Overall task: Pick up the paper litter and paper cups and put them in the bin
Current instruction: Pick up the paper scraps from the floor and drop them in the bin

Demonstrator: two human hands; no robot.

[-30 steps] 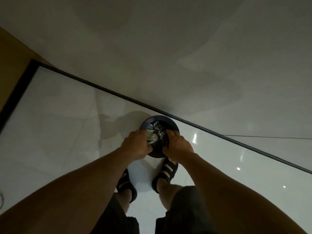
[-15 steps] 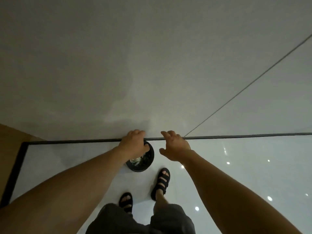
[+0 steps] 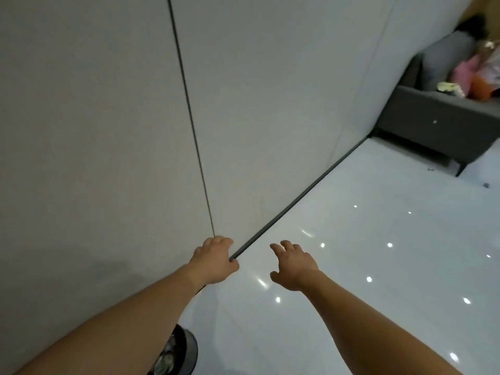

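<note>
At the bottom edge of the view, close to the wall, stands the bin (image 3: pixel 192 347), a round dark container with a smooth, dully shining side, half hidden under the left forearm. Inside it lies crumpled paper litter (image 3: pixel 165 359), pale and creased, with greenish patches.

Both bare arms reach forward above it. The left hand (image 3: pixel 213 262) shows its back, its grip loosely curled and holding nothing. The right hand (image 3: pixel 293 266) hangs just beside it, apart from it, its grip spread, fingers slack and parted, also holding nothing.

Beneath them the floor (image 3: pixel 378 280) is glossy white tile that mirrors small points of light. A thin dark skirting strip (image 3: pixel 297 197) runs where it meets the wall (image 3: pixel 94 131), matte grey panels split by a narrow dark vertical seam (image 3: pixel 189 117). Far to the right stands a grey fabric sofa (image 3: pixel 433 125) with blurred pink and orange things on its seat.
</note>
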